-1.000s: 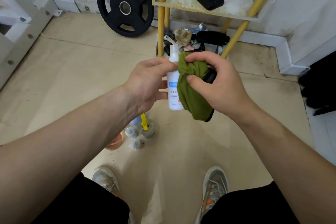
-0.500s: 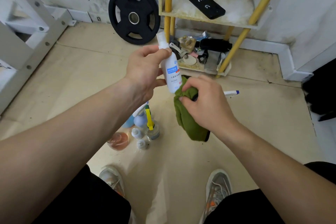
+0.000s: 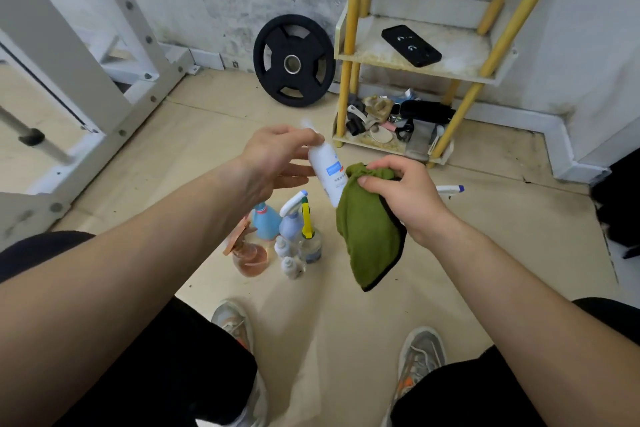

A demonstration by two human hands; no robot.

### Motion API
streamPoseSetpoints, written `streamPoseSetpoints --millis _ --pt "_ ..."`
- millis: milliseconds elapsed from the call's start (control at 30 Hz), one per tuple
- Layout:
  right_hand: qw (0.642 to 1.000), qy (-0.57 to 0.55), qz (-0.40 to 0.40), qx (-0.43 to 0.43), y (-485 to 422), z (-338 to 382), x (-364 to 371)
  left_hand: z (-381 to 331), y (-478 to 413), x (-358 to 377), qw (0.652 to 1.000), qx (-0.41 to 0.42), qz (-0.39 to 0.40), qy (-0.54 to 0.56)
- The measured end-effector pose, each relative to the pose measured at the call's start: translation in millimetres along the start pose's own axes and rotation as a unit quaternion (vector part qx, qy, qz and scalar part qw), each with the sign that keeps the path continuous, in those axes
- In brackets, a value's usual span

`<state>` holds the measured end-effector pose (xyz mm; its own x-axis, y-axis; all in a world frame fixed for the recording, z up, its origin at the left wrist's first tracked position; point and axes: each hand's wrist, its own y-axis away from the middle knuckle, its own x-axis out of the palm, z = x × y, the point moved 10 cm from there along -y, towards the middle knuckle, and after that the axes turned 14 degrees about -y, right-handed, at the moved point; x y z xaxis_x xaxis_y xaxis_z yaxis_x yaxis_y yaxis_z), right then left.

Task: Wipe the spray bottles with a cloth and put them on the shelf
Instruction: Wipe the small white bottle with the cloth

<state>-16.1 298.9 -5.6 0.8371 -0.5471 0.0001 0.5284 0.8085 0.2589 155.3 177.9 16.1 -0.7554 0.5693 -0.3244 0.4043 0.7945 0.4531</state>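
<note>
My left hand (image 3: 277, 158) holds a white spray bottle (image 3: 327, 170) with a blue label, tilted, near its top. My right hand (image 3: 401, 191) grips a bunched green cloth (image 3: 369, 239) whose upper part lies against the bottle's lower end. Several other spray bottles (image 3: 284, 232) stand in a cluster on the floor below my hands. Another sprayer with a blue tip (image 3: 450, 189) lies on the floor behind my right hand. The yellow-legged shelf (image 3: 415, 68) stands ahead at the wall.
A black phone (image 3: 411, 45) lies on the shelf's middle board. The bottom board (image 3: 367, 146) holds clutter. A black weight plate (image 3: 292, 61) leans on the wall left of the shelf. A white metal frame (image 3: 86, 73) stands at the left. My shoes (image 3: 420, 357) are below.
The view has lifted and more of the shelf shows. My left hand has tilted the bottle further, and the cloth has slid from the bottle's upper body to its lower end.
</note>
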Motion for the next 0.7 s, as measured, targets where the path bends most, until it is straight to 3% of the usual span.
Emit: streamPoseSetpoints --millis 167,300,500,633,700 --pt "0.998 -0.027 0.061 0.016 20 1 23 12 25 -14 0.998 -0.036 0.032 -0.042" --pt "0.995 -0.015 0.053 -0.086 35 27 34 18 34 -27 0.998 -0.039 0.025 -0.037" --pt "0.948 0.171 0.017 -0.267 64 62 71 16 38 -25 0.998 -0.003 -0.050 -0.038" --pt "0.925 0.276 -0.018 -0.259 57 49 77 19 32 -32 0.995 0.018 -0.096 -0.029" --pt "0.925 0.301 0.005 -0.231 48 31 77 21 26 -43 0.993 0.020 -0.114 -0.021"
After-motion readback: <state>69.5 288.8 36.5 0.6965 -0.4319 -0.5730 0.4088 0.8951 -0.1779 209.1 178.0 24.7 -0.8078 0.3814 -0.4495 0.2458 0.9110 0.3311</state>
